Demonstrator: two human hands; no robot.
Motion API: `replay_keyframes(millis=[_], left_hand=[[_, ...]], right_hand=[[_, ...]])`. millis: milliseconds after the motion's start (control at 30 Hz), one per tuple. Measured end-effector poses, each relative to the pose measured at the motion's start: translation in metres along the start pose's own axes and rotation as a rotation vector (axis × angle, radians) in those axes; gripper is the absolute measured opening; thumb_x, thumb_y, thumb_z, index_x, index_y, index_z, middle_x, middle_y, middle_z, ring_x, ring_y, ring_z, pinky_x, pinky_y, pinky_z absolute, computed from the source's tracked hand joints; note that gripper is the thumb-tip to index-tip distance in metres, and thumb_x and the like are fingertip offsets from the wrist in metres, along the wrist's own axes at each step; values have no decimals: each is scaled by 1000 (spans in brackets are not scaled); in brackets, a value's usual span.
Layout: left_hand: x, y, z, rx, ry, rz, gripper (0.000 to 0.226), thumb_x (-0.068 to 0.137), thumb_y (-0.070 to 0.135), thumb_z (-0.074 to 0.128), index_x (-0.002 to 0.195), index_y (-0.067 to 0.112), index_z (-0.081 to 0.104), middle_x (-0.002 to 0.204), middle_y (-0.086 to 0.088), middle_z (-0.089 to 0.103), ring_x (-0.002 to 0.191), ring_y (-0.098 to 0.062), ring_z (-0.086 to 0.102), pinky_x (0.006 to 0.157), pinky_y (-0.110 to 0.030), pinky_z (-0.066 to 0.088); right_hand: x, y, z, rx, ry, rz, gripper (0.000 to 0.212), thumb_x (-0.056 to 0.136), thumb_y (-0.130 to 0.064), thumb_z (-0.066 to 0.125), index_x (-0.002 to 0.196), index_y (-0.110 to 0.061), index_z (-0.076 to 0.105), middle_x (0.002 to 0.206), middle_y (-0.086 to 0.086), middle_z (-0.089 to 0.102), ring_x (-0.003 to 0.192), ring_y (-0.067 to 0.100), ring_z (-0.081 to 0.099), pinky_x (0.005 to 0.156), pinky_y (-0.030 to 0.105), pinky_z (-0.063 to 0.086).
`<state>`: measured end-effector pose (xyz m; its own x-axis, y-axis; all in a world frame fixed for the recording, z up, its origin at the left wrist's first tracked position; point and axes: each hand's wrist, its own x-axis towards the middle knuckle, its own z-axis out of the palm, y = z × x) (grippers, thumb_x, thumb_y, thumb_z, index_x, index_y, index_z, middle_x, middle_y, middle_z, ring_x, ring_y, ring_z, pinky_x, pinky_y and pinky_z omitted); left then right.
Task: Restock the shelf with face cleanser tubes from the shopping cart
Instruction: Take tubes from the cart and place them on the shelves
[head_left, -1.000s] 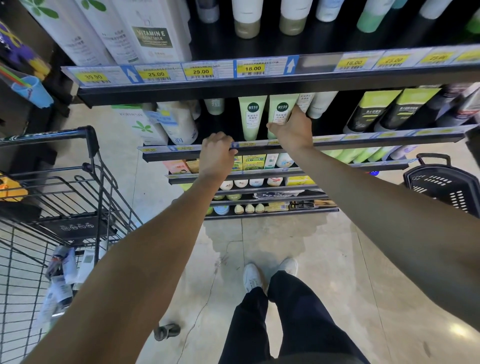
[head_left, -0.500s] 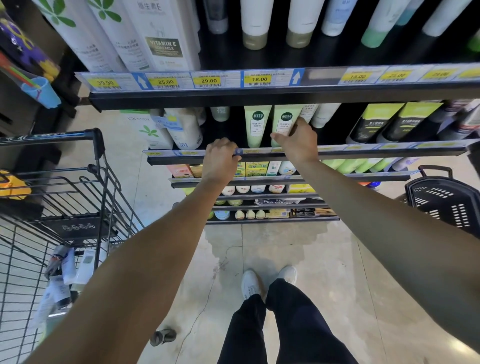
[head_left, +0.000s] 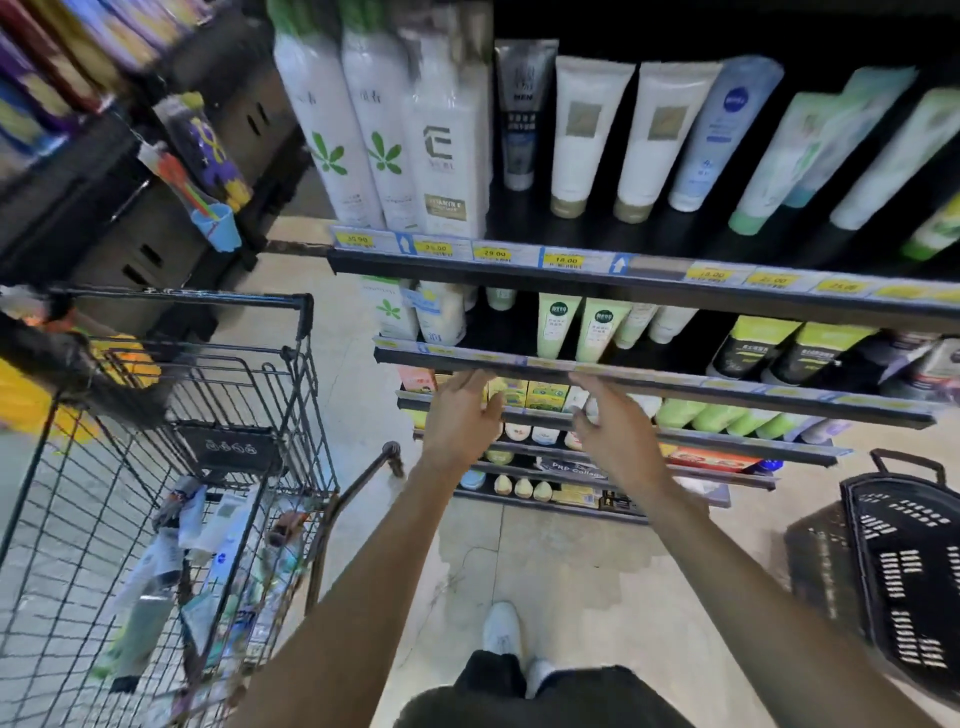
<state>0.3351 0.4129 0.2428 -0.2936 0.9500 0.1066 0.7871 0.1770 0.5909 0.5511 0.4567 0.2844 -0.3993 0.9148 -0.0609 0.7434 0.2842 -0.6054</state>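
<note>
Face cleanser tubes (head_left: 218, 540): loose stock lying in the shopping cart (head_left: 291, 364); two green ones (head_left: 576, 325) stand on the shelf (head_left: 675, 382). Likely light, soft-walled, slick; best gripped mid-body. Left hand (head_left: 460, 421) and right hand (head_left: 618, 436): fingers relaxed, empty, just below the shelf edge.
</note>
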Motion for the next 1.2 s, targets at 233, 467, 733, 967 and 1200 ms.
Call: replay_keyframes(millis=[233, 467, 733, 967, 1200], left_hand=[[-85, 5, -63, 85, 247, -116, 40, 96, 37, 51, 122, 12, 69, 113, -8, 71, 99, -33, 65, 89, -45, 53], [-184, -5, -106, 252, 388, -336, 37, 97, 41, 52, 117, 15, 68, 114, -8, 67, 103, -35, 62, 90, -47, 51], [-293, -24, -132, 281, 488, -615, 38, 98, 39, 56, 127, 17, 66, 118, -8, 66, 109, -34, 60, 93, -49, 51], [-363, -60, -150, 261, 532, -869, 44, 96, 42, 54, 128, 14, 67, 116, -10, 67, 107, -34, 62, 93, -46, 52], [-399, -116, -181, 182, 584, -997, 49, 97, 45, 50, 133, 14, 64, 122, -9, 66, 111, -34, 62, 94, -47, 52]], right_hand=[[-36, -55, 3, -93, -64, -296, 44, 105, -33, 55, 147, -23, 54, 145, 2, 57, 137, 22, 48, 110, 36, 40], [-63, -110, 34, -124, -129, -642, 39, 101, -33, 58, 136, -17, 63, 127, 6, 65, 124, 29, 57, 101, 44, 51], [-108, -162, 87, -41, -355, -773, 47, 104, -38, 54, 148, -22, 54, 140, -1, 59, 131, 21, 52, 109, 44, 46], [-137, -216, 130, -50, -511, -826, 51, 105, -38, 53, 155, -28, 45, 153, -5, 50, 143, 15, 41, 117, 36, 37], [-155, -280, 187, -133, -625, -858, 50, 107, -45, 47, 154, -30, 45, 158, -7, 44, 148, 15, 34, 116, 37, 32]])
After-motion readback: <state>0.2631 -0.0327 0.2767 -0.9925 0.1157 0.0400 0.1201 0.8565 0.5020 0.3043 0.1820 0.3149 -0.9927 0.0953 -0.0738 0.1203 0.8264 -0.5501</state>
